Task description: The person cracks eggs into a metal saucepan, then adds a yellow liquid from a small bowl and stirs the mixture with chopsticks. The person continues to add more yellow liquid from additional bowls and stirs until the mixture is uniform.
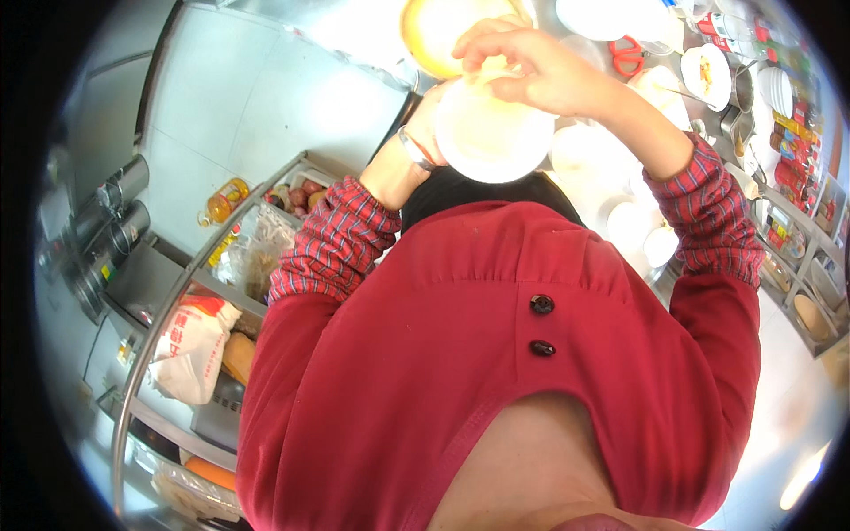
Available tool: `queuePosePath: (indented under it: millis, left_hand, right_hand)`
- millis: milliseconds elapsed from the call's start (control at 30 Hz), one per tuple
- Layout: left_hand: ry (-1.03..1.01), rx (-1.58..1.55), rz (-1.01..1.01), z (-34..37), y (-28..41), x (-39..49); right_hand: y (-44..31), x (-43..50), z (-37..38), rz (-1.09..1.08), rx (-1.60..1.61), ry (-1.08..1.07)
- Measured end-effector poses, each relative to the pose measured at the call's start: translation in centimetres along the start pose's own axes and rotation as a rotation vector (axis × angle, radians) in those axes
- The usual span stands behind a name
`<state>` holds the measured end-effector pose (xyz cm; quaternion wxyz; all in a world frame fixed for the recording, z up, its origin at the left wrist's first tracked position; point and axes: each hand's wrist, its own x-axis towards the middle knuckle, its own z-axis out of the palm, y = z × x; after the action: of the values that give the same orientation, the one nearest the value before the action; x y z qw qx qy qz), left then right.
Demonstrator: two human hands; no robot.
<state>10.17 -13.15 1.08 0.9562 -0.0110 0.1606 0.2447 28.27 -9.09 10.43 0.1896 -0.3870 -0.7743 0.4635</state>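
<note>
My left hand (425, 126), with a band at the wrist, holds a white bowl (495, 143) by its left side. The bowl is overexposed, so its contents are hard to make out. Over the bowl's far rim is my right hand (524, 66), its fingers bent and partly spread; whether something small is between them cannot be told in the glare. Beyond both hands lies a large round pan or dish (425, 33) with a yellow-brown rim, also washed out by light.
Red-handled scissors (626, 56), a plate with food scraps (705, 76), a metal pot (742, 87) and stacked white dishes (775, 91) stand on the right. At left, a metal rack (192, 265) holds bags and vegetables; an oil bottle (226, 199) is beside it.
</note>
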Motion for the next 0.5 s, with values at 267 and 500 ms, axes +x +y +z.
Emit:
queuePosePath:
  millis: [267, 500]
  left_hand:
    - [0.242, 0.126, -0.079, 1.5, -2.7, -1.1]
    - [0.090, 0.039, -0.064, 0.8, -3.8, -1.8]
  right_hand:
    - [-3.1, -0.6, 3.1, -0.045, -0.150, -0.222]
    - [-4.4, -1.3, 5.1, -0.142, -0.269, -0.218]
